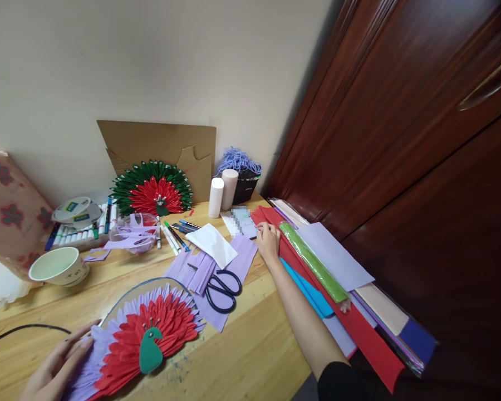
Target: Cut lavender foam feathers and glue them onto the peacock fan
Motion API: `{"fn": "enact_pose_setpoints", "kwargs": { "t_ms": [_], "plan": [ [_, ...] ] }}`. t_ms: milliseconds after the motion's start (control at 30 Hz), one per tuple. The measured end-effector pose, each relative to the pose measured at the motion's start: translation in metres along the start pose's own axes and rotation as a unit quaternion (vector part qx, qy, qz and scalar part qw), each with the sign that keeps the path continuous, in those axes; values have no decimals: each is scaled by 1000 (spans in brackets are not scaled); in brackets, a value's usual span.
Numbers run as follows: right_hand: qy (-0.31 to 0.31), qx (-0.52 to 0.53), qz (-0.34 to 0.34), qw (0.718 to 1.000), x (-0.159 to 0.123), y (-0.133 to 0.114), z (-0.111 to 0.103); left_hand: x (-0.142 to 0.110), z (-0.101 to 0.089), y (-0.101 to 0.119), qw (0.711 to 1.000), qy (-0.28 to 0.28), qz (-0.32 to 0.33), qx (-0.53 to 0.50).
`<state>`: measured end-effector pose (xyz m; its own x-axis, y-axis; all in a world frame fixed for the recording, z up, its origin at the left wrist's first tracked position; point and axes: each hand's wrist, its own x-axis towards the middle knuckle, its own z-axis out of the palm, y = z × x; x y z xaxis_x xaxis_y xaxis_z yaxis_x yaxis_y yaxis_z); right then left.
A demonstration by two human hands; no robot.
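My left hand (60,365) grips the left edge of a round peacock craft (148,328) with red and lilac paper feathers and a green bird body. Far forward on the right, my right hand (268,240) bends its fingers over the end of a folded red paper sheet (300,257); its fingertips are small and partly hidden. Close to that hand lie a card with a blurred patch (250,227) and lilac crepe paper (244,253). Black-handled scissors (223,291) rest on the lilac paper between my hands, beside a white packet (212,245).
A green-and-red peacock craft (152,189) leans on cardboard (162,136) at the wall. Two white cylinders (216,197) stand by a black box (245,189) of purple yarn. Left are a bowl (60,267), markers and a plastic tub. Papers and a green roll (313,264) line the cabinet.
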<state>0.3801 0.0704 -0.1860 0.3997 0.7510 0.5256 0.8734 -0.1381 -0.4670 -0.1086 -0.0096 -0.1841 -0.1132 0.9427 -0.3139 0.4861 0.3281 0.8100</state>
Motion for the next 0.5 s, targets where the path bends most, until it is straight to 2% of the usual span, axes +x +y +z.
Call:
{"fn": "enact_pose_setpoints", "kwargs": {
  "t_ms": [200,500],
  "plan": [
    [-36,21,-43,998,-2,-7,1,-2,0,4,1000,5,7,-3],
    [-98,42,-118,987,-6,-15,9,9,-2,-13,1000,-9,9,5]
  ]
}}
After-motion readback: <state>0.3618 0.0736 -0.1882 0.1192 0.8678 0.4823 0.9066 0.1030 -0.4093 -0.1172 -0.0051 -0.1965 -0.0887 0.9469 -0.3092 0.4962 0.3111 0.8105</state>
